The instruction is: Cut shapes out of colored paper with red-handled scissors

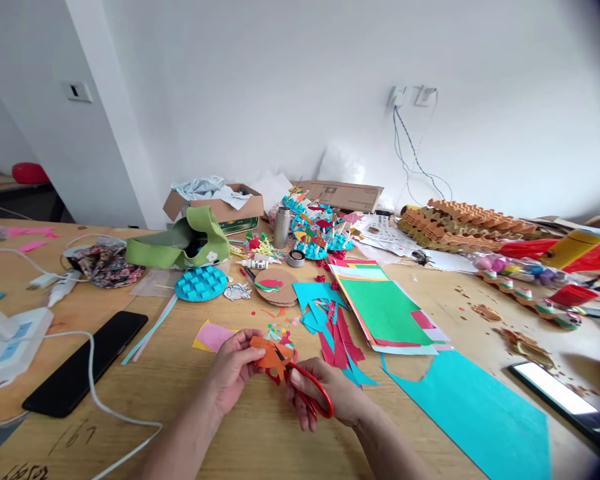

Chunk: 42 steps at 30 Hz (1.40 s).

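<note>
Orange paper (269, 353) is pinched at ctr of view by L hand (233, 370); red-handled scissors (325, 401) are gripped in R hand (316, 393), blades at the paper, partly hidden. From the hands: teal & red offcuts (336, 347) at 3 o'clock, green paper stack (385, 310) at 2 o'clock, teal sheet (470, 413) at 4 o'clock, black phone (80, 363) at 9 o'clock, all on wooden table (250, 440).

Right now, matt orange paper (271, 353) is seen against glossy red plastic on the scissors (320, 400); smooth varnished wood is shown by the table (260, 433), dull brushed metal by the flask (281, 227), rough moulded pulp by the egg trays (460, 223)!
</note>
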Motion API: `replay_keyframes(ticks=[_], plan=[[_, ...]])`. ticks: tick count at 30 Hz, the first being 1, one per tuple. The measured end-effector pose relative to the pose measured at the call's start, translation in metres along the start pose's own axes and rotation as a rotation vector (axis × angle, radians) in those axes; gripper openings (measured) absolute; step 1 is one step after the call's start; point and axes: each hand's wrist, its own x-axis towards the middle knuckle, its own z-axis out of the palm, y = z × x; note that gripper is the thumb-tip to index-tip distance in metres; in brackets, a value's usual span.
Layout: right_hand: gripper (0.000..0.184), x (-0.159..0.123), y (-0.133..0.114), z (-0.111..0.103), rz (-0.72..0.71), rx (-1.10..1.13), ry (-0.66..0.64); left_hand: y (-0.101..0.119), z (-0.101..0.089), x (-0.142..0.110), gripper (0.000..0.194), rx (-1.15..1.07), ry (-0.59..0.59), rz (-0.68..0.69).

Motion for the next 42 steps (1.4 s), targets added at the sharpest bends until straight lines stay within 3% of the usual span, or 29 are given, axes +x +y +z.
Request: replay_keyframes(ticks=[6,12,18,30,42], plan=[[0.066,-0.001,-0.002,0.002,-0.02,0.053,-0.001,0.004,0.005,-0.003,0.022,-0.084,0.026,-0.057],[0.067,0.004,0.003,0.006,-0.024,0.066,0.027,0.005,0.007,-0.003,0.022,-0.201,0.094,-0.05],[0.069,0.01,0.008,0.009,-0.02,0.056,0.07,-0.005,0.006,-0.002,0.014,-0.171,0.069,-0.042],[0.068,0.005,0.004,0.01,-0.009,-0.005,0.059,-0.009,0.009,-0.003,0.033,-0.093,0.069,-0.01],[0.065,0.002,0.01,-0.002,-0.024,-0.004,0.0,-0.01,0.007,-0.004,0.031,-0.046,-0.005,-0.059]])
